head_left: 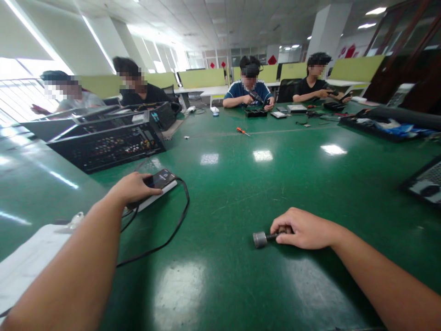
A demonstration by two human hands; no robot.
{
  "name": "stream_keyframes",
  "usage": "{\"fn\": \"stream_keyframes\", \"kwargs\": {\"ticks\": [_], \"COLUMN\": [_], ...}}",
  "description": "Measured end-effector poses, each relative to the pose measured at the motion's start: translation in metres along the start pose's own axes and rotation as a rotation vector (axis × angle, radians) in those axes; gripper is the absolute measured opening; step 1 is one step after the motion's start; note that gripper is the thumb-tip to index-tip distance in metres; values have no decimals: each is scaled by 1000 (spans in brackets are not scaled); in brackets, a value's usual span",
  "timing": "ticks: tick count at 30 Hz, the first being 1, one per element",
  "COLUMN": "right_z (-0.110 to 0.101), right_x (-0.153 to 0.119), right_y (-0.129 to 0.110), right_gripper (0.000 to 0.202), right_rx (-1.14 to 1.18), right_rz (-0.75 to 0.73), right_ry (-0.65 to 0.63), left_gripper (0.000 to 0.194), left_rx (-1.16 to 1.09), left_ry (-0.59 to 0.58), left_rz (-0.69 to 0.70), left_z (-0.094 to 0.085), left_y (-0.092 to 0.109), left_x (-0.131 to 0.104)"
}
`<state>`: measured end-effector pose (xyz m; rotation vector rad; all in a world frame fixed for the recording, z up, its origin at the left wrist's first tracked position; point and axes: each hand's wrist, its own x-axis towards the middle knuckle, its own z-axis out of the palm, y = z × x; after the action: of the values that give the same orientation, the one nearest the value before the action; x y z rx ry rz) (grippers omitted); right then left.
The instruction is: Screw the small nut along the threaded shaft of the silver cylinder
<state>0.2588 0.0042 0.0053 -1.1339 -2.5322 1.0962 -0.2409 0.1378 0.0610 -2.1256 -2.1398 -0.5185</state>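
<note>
Steadily, Two Hands Are Gripping Gear at Green Table

The left hand (132,187) is grasping a black device (161,178) above a white slab (155,196) on the left of the green table (220,184). Its thumb is pressing along the near edge while the other fingers are reaching over the device, their tips partly hidden. A black cable (182,220) is curving from the device's right end toward the near left.

On the near right, the right hand (303,228) is pinching the dark shaft of a tool (260,239), its fingers curling around the shaft and its thumb lying on the near side. The tool's grey cylindrical head is projecting left of the fingertips, low over the table; whether it is touching the surface is unclear.

A clipboard (31,257) is lying near left, beyond it a black metal case (110,145). An orange-handled screwdriver (243,131) is resting near the far middle, while four people are sitting along the far side.
</note>
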Motion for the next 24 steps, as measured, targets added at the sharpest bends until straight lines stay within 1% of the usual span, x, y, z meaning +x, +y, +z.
{"fn": "stream_keyframes", "kwargs": {"ticks": [3, 4, 6, 8, 10, 12, 15, 19, 24], "right_z": [0, 0, 0, 0, 1, 1, 2, 1, 1], "right_x": [-1, -1, -1, -1, -1, -1, -1, -1, -1], "right_y": [0, 0, 0, 1, 2, 3, 3, 3, 3], "right_gripper": [17, 17, 17, 17, 17, 17, 18, 18, 18], "right_rx": [-4, -3, 0, 6, 8, 8, 12, 20, 27], "right_rz": [-3, -4, -3, 1, 3, 7, 11, 13, 10], "right_ry": [2, 3, 1, -3, -3, 0, 3, 2, 1], "left_gripper": [72, 76, 80, 78, 74, 71, 70, 68, 70], "left_rx": [104, 131, 161, 164, 158, 156, 162, 148, 147], "left_ry": [3, 23, 82, 173, 261, 321, 366, 377, 381], "left_rz": [-17, -27, -50, -62, -43, -7, 42, 69, 55], "left_z": [4, 6, 10, 14, 18, 20, 22, 23, 23], "left_y": [8, 12, 23, 36, 46, 53, 55, 54, 56], "left_x": [-20, -28, -43, -55, -63, -67, -69, -71, -72]}}
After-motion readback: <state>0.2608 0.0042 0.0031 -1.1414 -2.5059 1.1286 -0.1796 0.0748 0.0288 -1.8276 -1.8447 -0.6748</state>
